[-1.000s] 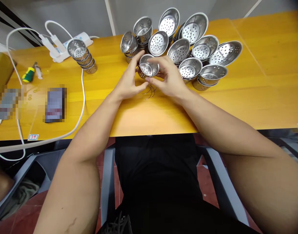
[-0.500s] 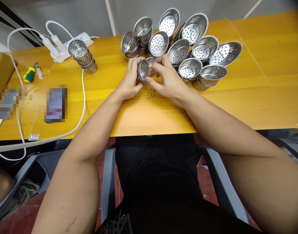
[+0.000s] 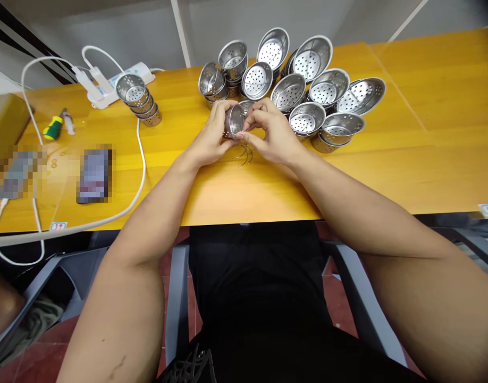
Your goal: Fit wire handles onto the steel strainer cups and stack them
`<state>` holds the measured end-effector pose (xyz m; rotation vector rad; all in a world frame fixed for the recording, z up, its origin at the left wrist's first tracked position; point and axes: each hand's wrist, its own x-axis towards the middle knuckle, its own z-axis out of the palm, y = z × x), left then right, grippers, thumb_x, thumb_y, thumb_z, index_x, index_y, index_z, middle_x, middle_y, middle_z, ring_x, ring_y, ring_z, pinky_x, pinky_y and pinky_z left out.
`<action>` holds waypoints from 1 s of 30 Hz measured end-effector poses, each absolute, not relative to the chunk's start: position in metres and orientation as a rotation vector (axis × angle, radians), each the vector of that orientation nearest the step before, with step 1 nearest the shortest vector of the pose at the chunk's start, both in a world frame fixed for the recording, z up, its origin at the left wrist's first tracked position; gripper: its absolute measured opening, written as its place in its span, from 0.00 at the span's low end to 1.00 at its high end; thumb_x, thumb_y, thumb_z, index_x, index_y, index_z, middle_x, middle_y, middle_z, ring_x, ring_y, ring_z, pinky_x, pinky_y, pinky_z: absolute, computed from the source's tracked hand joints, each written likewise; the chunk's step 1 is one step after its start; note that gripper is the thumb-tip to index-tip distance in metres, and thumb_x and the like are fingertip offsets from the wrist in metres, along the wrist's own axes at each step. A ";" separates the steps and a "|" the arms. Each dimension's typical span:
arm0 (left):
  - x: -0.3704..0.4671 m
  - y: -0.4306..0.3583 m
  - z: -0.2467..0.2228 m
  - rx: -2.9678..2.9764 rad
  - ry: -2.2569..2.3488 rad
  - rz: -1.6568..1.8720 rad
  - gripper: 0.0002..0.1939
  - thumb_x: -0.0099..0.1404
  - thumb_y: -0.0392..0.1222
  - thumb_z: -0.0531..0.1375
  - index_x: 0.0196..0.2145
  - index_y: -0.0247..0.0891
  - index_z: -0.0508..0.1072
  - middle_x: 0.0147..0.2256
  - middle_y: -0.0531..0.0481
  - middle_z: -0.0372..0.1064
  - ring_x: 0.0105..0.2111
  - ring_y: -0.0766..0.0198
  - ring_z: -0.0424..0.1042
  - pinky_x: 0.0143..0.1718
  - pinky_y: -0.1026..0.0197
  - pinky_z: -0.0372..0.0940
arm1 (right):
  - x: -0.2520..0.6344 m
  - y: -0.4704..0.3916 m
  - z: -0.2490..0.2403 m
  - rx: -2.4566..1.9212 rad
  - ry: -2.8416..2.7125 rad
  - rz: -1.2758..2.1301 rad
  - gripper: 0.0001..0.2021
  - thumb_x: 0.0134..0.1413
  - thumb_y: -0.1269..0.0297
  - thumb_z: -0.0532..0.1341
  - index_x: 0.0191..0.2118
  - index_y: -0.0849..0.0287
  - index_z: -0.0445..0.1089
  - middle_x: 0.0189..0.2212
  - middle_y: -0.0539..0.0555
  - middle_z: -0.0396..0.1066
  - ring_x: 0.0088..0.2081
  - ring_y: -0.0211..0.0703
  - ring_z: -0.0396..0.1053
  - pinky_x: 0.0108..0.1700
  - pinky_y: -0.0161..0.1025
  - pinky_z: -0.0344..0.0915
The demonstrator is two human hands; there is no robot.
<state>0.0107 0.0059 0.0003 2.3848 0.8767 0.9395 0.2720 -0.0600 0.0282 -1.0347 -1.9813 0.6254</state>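
My left hand [image 3: 212,130] is closed around a small perforated metal strainer basket [image 3: 229,123], tilted with its mouth towards my right hand. A thin curved wire handle shows across that mouth. My right hand [image 3: 270,130] pinches at the basket's rim, thumb and forefinger meeting where the wire ends; the exact grip is partly hidden by the fingers. Just below the basket, several loose curved wires [image 3: 246,154] lie on the yellow table [image 3: 244,197]. Behind my right hand another small basket [image 3: 247,105] is partly covered.
Stacked perforated baskets [image 3: 291,91] crowd the back and right of my hands. On the left stand another basket stack [image 3: 133,90], a power strip [image 3: 102,93] with white cables, a screwdriver [image 3: 53,128] and a blurred phone [image 3: 94,175]. A white cable [image 3: 142,159] curves near my left forearm.
The camera view has shifted slightly, so the table items sit a little lower. Both hands stay at the basket, with my right fingertips moving slightly at its rim.
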 end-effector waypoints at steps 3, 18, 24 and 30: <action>0.008 0.007 0.003 2.403 0.859 0.920 0.50 0.70 0.71 0.76 0.79 0.50 0.66 0.79 0.35 0.69 0.83 0.27 0.69 0.91 0.27 0.61 | 0.270 -0.058 0.024 -1.006 -1.950 0.645 0.37 0.60 0.13 0.74 0.55 0.41 0.86 0.63 0.66 0.77 0.69 0.78 0.75 0.74 0.82 0.79; -0.062 0.035 -0.002 2.136 1.206 1.074 0.56 0.56 0.68 0.88 0.74 0.51 0.73 0.79 0.34 0.71 0.82 0.29 0.69 0.92 0.25 0.58 | 0.277 -0.055 0.026 -0.841 -1.926 0.824 0.39 0.57 0.11 0.74 0.46 0.45 0.81 0.60 0.64 0.79 0.61 0.69 0.80 0.68 0.72 0.83; -0.091 0.060 -0.021 1.853 1.641 1.149 0.54 0.60 0.52 0.87 0.77 0.44 0.69 0.80 0.29 0.71 0.85 0.32 0.69 0.96 0.29 0.50 | 0.292 -0.055 0.024 -0.939 -2.242 0.669 0.32 0.65 0.20 0.75 0.45 0.48 0.84 0.56 0.64 0.78 0.55 0.69 0.80 0.67 0.75 0.80; -0.099 0.078 -0.033 1.776 1.668 1.158 0.60 0.59 0.49 0.88 0.80 0.43 0.65 0.90 0.27 0.53 0.94 0.28 0.48 0.99 0.29 0.30 | 0.301 -0.050 0.018 -1.007 -2.331 0.635 0.26 0.67 0.30 0.78 0.48 0.49 0.86 0.55 0.64 0.78 0.51 0.65 0.80 0.63 0.70 0.82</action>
